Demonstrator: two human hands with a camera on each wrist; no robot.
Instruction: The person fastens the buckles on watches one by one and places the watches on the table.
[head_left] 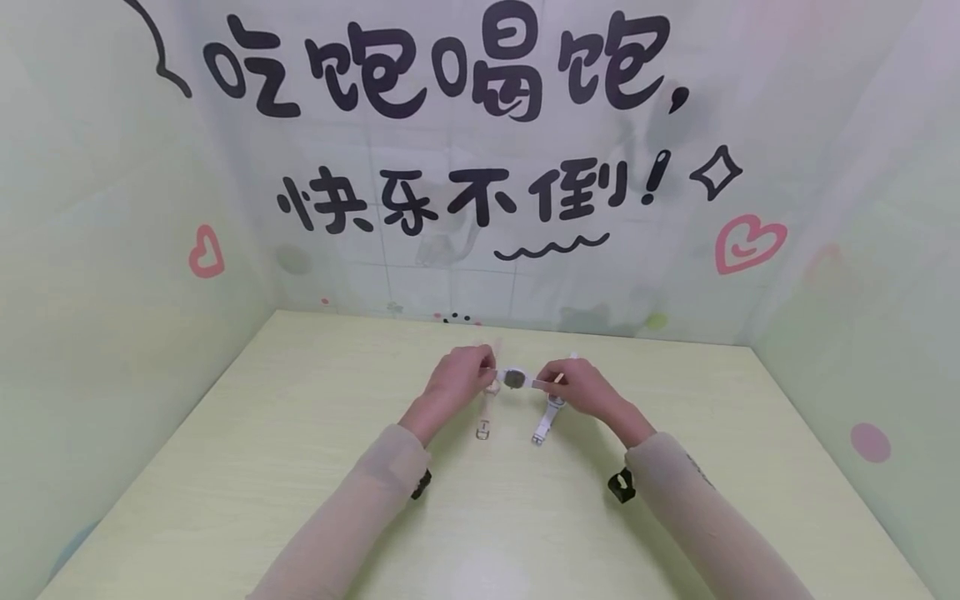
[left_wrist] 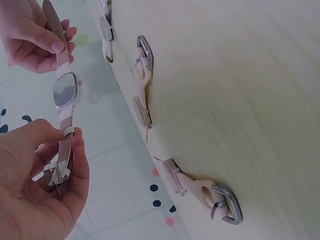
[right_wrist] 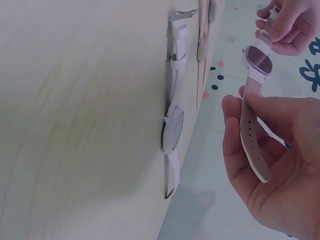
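Note:
A white-strapped wristwatch (head_left: 514,378) with a dark square-round face is stretched between both hands, raised above the table. My left hand (head_left: 459,377) pinches its buckle-side strap; the buckle (left_wrist: 56,175) shows beneath the fingers in the left wrist view. My right hand (head_left: 588,387) pinches the other strap, whose holed end (right_wrist: 255,145) hangs past the fingers in the right wrist view. Below the right hand, a white watch (right_wrist: 174,130) lies on the table. Beneath the left hand lies a pale pink-strapped watch (head_left: 485,408), partly hidden by that hand.
The pale wooden table (head_left: 315,433) meets a printed back wall (head_left: 337,275) just beyond the hands. Side walls (head_left: 847,358) stand left and right. In the left wrist view, another buckled strap (left_wrist: 200,192) lies near the table edge.

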